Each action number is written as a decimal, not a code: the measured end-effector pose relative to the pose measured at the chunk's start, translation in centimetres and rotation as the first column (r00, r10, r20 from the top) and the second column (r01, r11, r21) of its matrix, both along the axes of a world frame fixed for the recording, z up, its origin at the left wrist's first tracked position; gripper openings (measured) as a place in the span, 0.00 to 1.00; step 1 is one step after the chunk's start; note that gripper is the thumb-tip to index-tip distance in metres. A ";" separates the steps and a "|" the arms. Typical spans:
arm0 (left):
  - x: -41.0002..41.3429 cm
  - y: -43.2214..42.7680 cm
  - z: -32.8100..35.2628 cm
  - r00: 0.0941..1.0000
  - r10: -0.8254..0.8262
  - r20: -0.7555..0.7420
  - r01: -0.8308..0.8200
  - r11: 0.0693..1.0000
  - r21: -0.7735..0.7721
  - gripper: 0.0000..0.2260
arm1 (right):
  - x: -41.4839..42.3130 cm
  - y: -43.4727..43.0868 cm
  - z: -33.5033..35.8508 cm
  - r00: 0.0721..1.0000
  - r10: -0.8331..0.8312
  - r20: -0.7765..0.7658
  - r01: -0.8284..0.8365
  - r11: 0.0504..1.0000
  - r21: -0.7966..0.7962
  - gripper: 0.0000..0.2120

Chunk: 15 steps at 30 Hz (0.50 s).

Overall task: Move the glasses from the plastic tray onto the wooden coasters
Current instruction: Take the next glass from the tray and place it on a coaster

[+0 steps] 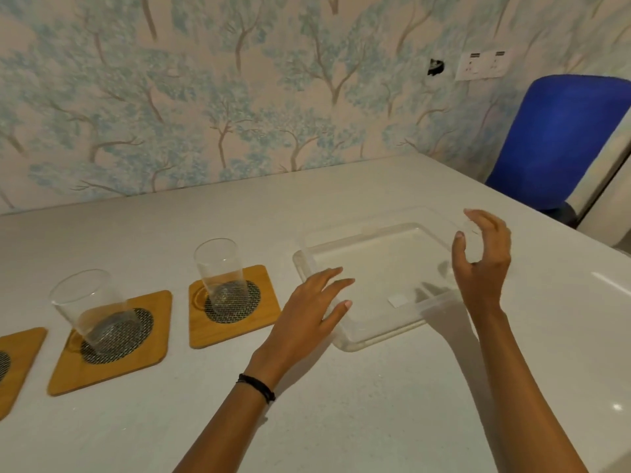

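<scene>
Two clear glasses stand on wooden coasters with dark mesh centres: one glass (pixel 218 271) on the coaster (pixel 235 305) nearest the tray, the other glass (pixel 92 308) on the coaster (pixel 109 343) left of it. A third coaster (pixel 17 363) shows at the left edge, with no glass seen on it. The clear plastic tray (pixel 362 339) lies right of centre, its floor bare. My left hand (pixel 314 305) hovers flat over the tray's near left rim, fingers apart. My right hand (pixel 481 257) is curled above the tray's far right corner; a faint glint sits between its fingers.
A white table (pixel 341 421) runs to a wall with tree-pattern wallpaper (pixel 239 97). A blue chair (pixel 560 138) stands past the table's right corner. A small white label (pixel 397 299) lies under the tray floor.
</scene>
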<state>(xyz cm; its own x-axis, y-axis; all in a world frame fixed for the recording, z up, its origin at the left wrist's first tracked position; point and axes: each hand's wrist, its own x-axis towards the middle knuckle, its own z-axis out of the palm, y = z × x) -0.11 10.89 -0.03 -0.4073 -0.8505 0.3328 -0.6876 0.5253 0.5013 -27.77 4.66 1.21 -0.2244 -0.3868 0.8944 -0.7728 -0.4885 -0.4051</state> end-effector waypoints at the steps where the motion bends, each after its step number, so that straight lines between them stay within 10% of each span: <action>1: -0.2 -0.3 -0.3 1.000 0.021 -0.002 -0.021 1.000 0.005 0.18 | -0.8 -0.3 -0.1 0.999 -0.036 0.031 0.035 0.999 0.012 0.14; 15: -0.9 -0.7 -3.6 0.983 0.147 -0.114 -0.146 0.989 0.017 0.22 | -3.4 -1.5 -2.7 0.966 -0.140 0.217 0.053 0.930 0.362 0.29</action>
